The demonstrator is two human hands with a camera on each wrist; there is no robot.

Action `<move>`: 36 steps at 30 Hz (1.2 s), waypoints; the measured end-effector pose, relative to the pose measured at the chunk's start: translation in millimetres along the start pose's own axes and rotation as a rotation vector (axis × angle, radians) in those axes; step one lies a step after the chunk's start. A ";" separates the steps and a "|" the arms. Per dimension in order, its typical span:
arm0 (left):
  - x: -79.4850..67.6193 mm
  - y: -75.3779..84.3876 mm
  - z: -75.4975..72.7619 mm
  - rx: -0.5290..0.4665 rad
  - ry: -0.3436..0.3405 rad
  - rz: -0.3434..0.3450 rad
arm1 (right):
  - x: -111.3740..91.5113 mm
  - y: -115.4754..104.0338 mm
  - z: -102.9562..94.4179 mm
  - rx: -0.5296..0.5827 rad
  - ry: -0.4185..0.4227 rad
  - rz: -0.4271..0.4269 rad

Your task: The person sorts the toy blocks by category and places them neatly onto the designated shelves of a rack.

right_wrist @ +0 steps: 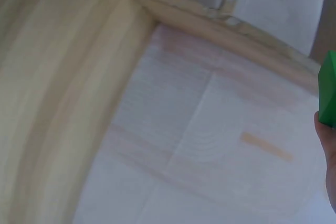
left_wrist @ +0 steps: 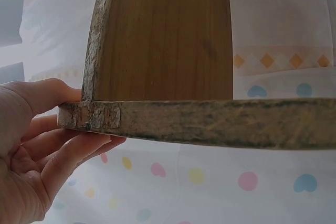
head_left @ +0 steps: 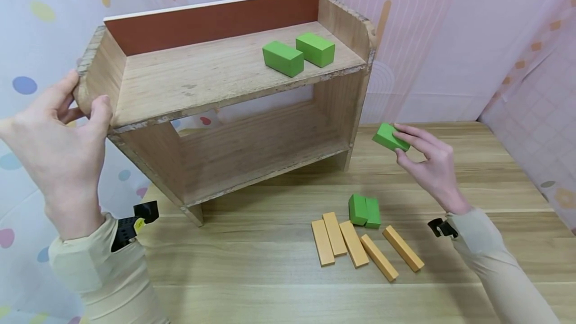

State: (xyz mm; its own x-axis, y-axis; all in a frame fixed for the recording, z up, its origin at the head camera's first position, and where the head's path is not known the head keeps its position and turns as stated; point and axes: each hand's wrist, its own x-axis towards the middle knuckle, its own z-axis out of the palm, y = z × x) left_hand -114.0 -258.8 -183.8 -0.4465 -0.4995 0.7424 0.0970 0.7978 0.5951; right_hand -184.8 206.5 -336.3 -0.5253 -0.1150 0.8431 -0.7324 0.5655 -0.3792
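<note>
A small wooden shelf (head_left: 252, 139) with a reddish-brown back strip stands on the table. My left hand (head_left: 67, 129) grips the upper end of its left side panel; in the left wrist view, the thumb and fingers pinch the panel's edge (left_wrist: 105, 116). To the right of the shelf, above the table, my right hand (head_left: 427, 164) holds a green block (head_left: 388, 136) between thumb and fingers. That block (right_wrist: 328, 90) shows at the right border of the right wrist view. Two more green blocks (head_left: 283, 58) lie side by side on the top board, towards its right end.
On the table (head_left: 252, 284), in front of the shelf's right side, two green blocks (head_left: 358, 210) lie touching. Several orange-yellow strips (head_left: 354, 244) lie just nearer to me. A patterned cloth (head_left: 450, 54) hangs behind and along the sides.
</note>
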 end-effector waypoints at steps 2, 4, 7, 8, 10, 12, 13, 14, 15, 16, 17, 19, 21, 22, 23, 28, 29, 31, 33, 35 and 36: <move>0.2 -0.5 0.1 0.001 -0.002 0.001 | 7.1 -5.6 2.3 0.005 0.022 -0.015; 0.5 -1.1 0.3 0.002 -0.003 0.000 | 13.9 -10.6 4.9 0.007 0.032 -0.028; 0.8 -2.0 0.5 0.004 -0.004 -0.001 | 24.2 -17.7 9.0 0.002 0.038 -0.041; 0.9 -2.2 0.5 0.004 -0.005 -0.002 | 27.6 -20.2 10.7 0.004 0.042 -0.044; 1.1 -2.4 0.8 0.004 -0.005 -0.001 | 34.0 -25.0 13.6 0.010 0.044 -0.054; 1.2 -2.6 1.0 0.004 -0.004 0.000 | 40.6 -30.6 17.4 0.028 0.063 -0.059; 1.2 -2.5 1.2 0.004 -0.003 -0.001 | 43.7 -33.4 19.1 0.040 0.070 -0.063; 1.3 -2.4 1.4 0.003 -0.003 -0.001 | 46.9 -36.4 21.0 0.058 0.082 -0.068; 1.2 -2.3 1.5 0.003 -0.002 -0.002 | 50.1 -39.6 22.9 0.074 0.094 -0.075; 1.1 -2.1 1.6 0.002 -0.002 -0.003 | 53.4 -42.6 24.8 0.088 0.104 -0.084; 0.9 -2.0 1.5 0.002 -0.001 -0.004 | 56.6 -45.8 26.6 0.102 0.112 -0.094; 0.8 -1.7 1.5 0.000 0.000 -0.005 | 63.1 -52.6 30.6 0.133 0.128 -0.117; 0.6 -1.3 1.2 -0.002 0.000 -0.005 | 69.8 -59.7 35.0 0.159 0.141 -0.144; 0.4 -1.2 1.1 -0.003 0.001 -0.004 | 73.1 -63.4 37.3 0.171 0.145 -0.158; 0.4 -0.9 1.0 -0.004 0.002 -0.002 | 76.5 -67.2 39.7 0.184 0.149 -0.174; -0.3 0.2 0.5 0.000 0.006 0.003 | 92.2 -85.7 51.6 0.233 0.161 -0.249; -0.4 0.5 0.4 0.000 0.006 0.003 | 94.9 -89.0 54.1 0.240 0.163 -0.260; -0.6 0.8 0.3 0.001 0.008 0.005 | 99.5 -94.8 59.5 0.251 0.165 -0.274; -0.7 0.8 0.1 -0.001 0.009 0.006 | 103.3 -99.6 65.5 0.258 0.163 -0.281; -0.6 0.6 0.0 -0.002 0.011 0.008 | 106.3 -103.5 71.5 0.262 0.158 -0.285; -0.5 0.4 -0.1 -0.002 0.012 0.009 | 107.6 -105.2 74.5 0.262 0.155 -0.287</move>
State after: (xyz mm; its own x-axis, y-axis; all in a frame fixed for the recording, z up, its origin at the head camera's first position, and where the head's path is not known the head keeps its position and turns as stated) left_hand -113.6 -258.3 -184.0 -0.4351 -0.4963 0.7513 0.1028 0.8015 0.5890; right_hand -196.5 73.8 -234.1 -0.2270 -0.1026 0.9685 -0.9356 0.2990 -0.1876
